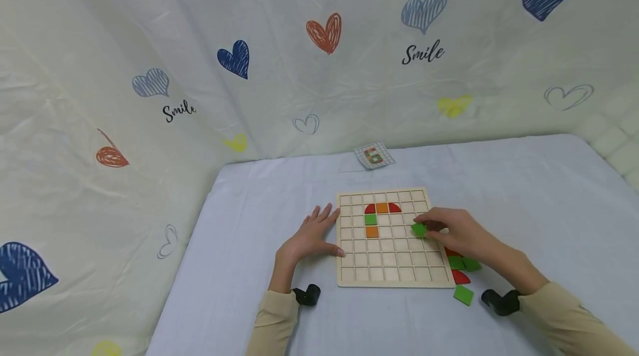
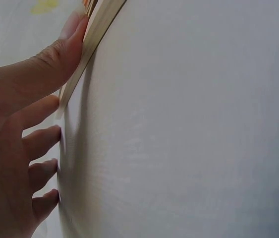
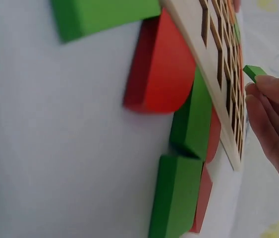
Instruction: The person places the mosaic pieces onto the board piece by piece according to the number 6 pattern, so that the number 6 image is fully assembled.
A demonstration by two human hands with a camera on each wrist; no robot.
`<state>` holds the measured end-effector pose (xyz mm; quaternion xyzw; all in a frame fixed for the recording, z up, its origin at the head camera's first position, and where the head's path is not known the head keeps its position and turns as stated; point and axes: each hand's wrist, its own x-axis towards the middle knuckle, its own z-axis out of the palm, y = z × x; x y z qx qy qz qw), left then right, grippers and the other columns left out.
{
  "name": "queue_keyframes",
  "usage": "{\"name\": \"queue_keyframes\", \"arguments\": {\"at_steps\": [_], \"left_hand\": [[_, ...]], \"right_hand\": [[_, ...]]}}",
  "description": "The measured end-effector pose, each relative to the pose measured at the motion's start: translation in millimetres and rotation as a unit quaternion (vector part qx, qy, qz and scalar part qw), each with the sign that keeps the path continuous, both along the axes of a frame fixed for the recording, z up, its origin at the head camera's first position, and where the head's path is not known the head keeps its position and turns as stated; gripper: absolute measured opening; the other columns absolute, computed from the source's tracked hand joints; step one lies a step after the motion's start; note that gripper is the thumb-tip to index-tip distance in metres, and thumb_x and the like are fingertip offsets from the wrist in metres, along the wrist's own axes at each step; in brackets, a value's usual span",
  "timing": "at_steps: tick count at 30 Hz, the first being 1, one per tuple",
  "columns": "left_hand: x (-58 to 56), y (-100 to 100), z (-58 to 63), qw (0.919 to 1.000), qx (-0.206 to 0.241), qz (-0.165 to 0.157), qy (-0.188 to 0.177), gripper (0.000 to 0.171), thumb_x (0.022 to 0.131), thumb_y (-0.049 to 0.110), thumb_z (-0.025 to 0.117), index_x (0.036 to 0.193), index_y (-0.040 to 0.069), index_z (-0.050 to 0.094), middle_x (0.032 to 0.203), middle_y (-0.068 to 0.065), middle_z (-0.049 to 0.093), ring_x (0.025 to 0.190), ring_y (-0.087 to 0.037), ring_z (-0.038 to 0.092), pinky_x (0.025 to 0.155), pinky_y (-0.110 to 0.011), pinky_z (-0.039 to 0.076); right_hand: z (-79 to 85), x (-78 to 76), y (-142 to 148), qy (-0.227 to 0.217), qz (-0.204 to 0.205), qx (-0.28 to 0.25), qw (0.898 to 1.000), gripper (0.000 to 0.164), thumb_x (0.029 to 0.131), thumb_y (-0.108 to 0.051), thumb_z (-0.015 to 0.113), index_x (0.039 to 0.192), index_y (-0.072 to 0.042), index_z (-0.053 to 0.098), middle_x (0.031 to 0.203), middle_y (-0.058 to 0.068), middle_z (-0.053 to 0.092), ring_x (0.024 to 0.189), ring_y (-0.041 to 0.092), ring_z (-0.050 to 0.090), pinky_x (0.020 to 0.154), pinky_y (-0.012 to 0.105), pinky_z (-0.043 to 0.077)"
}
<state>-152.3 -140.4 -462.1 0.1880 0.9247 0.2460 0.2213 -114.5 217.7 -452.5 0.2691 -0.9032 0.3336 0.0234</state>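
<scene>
A square wooden grid board [image 1: 394,284] lies on the white-covered table. Near its upper middle, several pieces sit in the cells: two red quarter-round pieces with an orange square [image 1: 381,208] between them, then a green square [image 1: 370,219] and another orange square below the left one. My right hand [image 1: 461,231] pinches a green square tile [image 1: 419,229] between thumb and fingers over the board's right side; the right wrist view shows this tile raised above the grid. My left hand [image 1: 309,237] is spread at the board's left edge, thumb and fingertips touching it, fingers straight.
Beside the board's lower right lie loose green squares [image 1: 463,295] and red rounded pieces [image 1: 460,277], some partly under my right forearm. A small pattern card [image 1: 374,155] with a coloured grid figure lies at the table's back edge, before a heart-printed cloth [image 1: 279,95].
</scene>
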Motion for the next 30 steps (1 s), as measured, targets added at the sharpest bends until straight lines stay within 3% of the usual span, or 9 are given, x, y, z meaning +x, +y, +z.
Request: {"name": "queue_keyframes", "arguments": {"at_steps": [4, 10, 14, 19, 30], "left_hand": [[0.2, 0.0, 0.3, 1.0000, -0.001, -0.001, 0.000, 0.105, 0.083, 0.041, 0.086, 0.165, 0.019, 0.026, 0.174, -0.004, 0.011, 0.161, -0.032, -0.001, 0.130, -0.054, 0.007], [-1.3, -0.6, -1.2, 1.0000, -0.003, -0.001, 0.000, 0.105, 0.083, 0.041, 0.086, 0.165, 0.018, 0.026, 0.174, -0.004, 0.011, 0.161, -0.032, 0.000, 0.130, -0.054, 0.007], [-1.6, -1.2, -0.8, 1.0000, -0.005, 0.002, 0.000, 0.105, 0.082, 0.042, 0.086, 0.165, 0.019, 0.026, 0.174, -0.004, 0.011, 0.161, -0.031, -0.001, 0.130, -0.054, 0.006], [-1.8, -0.8, 0.5, 1.0000, -0.005, 0.001, 0.000, 0.105, 0.082, 0.042, 0.086, 0.165, 0.019, 0.026, 0.174, -0.003, 0.011, 0.161, -0.031, -0.001, 0.130, -0.053, 0.006], [-0.8, 0.0, 2.2, 1.0000, 0.002, 0.003, -0.001, 0.105, 0.082, 0.042, 0.087, 0.165, 0.019, 0.027, 0.174, -0.004, 0.011, 0.161, -0.032, -0.001, 0.130, -0.054, 0.006]], "right_hand": [[1.0, -4.7, -7.4, -0.013, 0.014, -0.008, 1.000, 0.033, 0.081, 0.004, 0.082, 0.114, 0.000, 0.075, 0.105, 0.005, 0.076, 0.086, 0.013, 0.071, 0.076, 0.031, 0.063], [1.6, -13.3, -19.9, -0.030, 0.017, -0.008, 0.999, 0.030, 0.084, -0.004, 0.083, 0.113, -0.002, 0.076, 0.101, 0.001, 0.076, 0.083, 0.005, 0.065, 0.076, 0.028, 0.062], [0.4, -21.9, -29.7, -0.030, 0.026, -0.008, 0.999, 0.028, 0.083, -0.005, 0.084, 0.111, -0.004, 0.076, 0.097, -0.002, 0.074, 0.083, 0.007, 0.064, 0.075, 0.027, 0.060], [-3.5, -30.5, -40.8, -0.061, 0.027, 0.002, 0.998, 0.026, 0.085, -0.012, 0.084, 0.109, -0.004, 0.077, 0.095, -0.003, 0.072, 0.085, 0.010, 0.064, 0.075, 0.025, 0.057], [-10.1, -34.5, -58.5, -0.069, 0.038, 0.041, 0.996, 0.022, 0.084, -0.011, 0.083, 0.105, -0.005, 0.078, 0.091, -0.004, 0.068, 0.081, 0.011, 0.055, 0.071, 0.027, 0.050]]}}
